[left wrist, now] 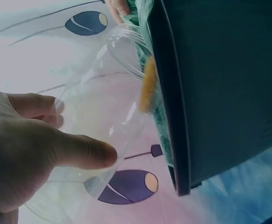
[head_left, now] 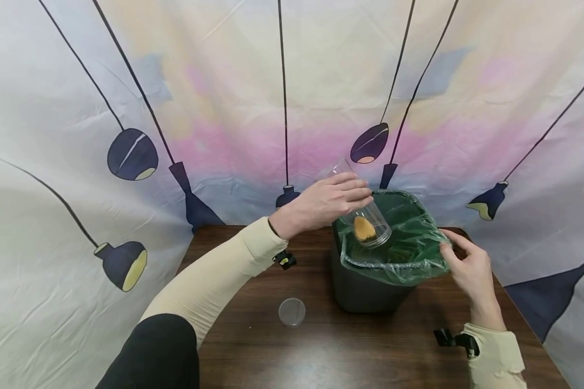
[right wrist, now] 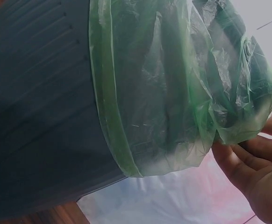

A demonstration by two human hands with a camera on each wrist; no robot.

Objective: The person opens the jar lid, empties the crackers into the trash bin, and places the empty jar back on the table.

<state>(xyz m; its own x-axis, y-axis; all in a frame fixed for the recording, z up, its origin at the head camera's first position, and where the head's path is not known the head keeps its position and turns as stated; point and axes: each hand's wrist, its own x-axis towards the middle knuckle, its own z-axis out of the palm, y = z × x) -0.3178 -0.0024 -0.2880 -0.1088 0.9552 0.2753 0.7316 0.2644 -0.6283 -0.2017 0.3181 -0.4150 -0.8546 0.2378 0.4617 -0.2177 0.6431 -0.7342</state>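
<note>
My left hand (head_left: 321,204) grips a clear plastic jar (head_left: 378,219), tilted with its mouth down over the bin's opening. A flat, rounded orange-yellow piece (head_left: 364,229) lies inside near the mouth; in the left wrist view this orange piece (left wrist: 147,85) shows at the jar's lower side, close to the bin's rim. The dark grey bin (head_left: 367,292) is lined with a thin green plastic bag (head_left: 404,208) folded out over its rim. At the right side, my right hand (head_left: 469,265) pinches the edge of the green bag (right wrist: 154,93) between thumb and fingers.
A round clear lid (head_left: 292,312) lies flat on the dark brown wooden table (head_left: 316,356), left of the bin. Behind the table hangs a printed cloth (head_left: 224,97) with lamp pictures.
</note>
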